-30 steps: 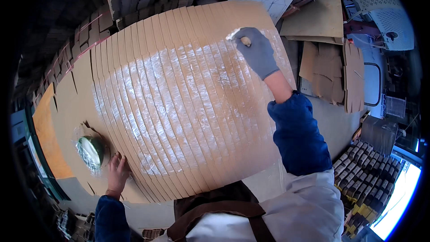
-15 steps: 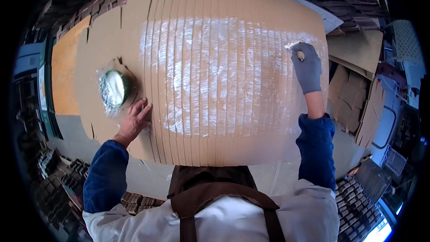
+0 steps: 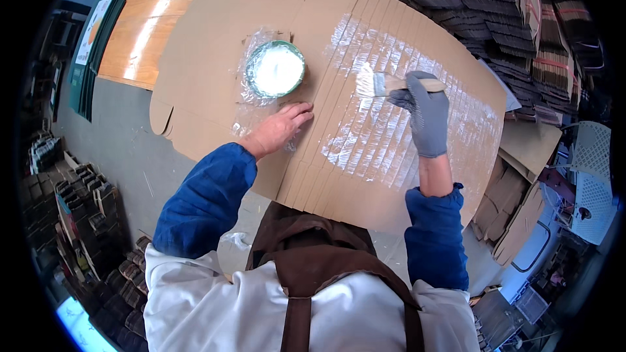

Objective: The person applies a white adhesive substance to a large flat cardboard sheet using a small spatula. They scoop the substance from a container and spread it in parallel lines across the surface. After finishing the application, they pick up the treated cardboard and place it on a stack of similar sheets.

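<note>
My right hand (image 3: pixel 427 114), in a grey glove, grips the wooden handle of a flat paintbrush (image 3: pixel 399 85). White paste covers the bristles, which point left over the cardboard. Beneath lies a row of overlapping cardboard sheets (image 3: pixel 313 156), streaked with wet white paste across their middle. Bare and with its fingers stretched out flat, my left hand (image 3: pixel 280 129) rests on the cardboard at the left of the streaks. Just above it stands a round green tub (image 3: pixel 276 69) of white paste, on crumpled clear plastic film (image 3: pixel 251 94).
A shiny orange-brown wooden board (image 3: pixel 156 23) lies beyond the cardboard at the left. Tall bundled stacks of cardboard (image 3: pixel 482 0) rise at the far right. More flat cardboard pieces (image 3: pixel 515 202) lean at the right. Stacked dark pieces (image 3: pixel 85 208) fill the lower left.
My right hand has swung left with the brush, from the far right edge toward the tub. The whole view has turned, so the tub and cardboard sit differently. My left hand stays by the tub.
</note>
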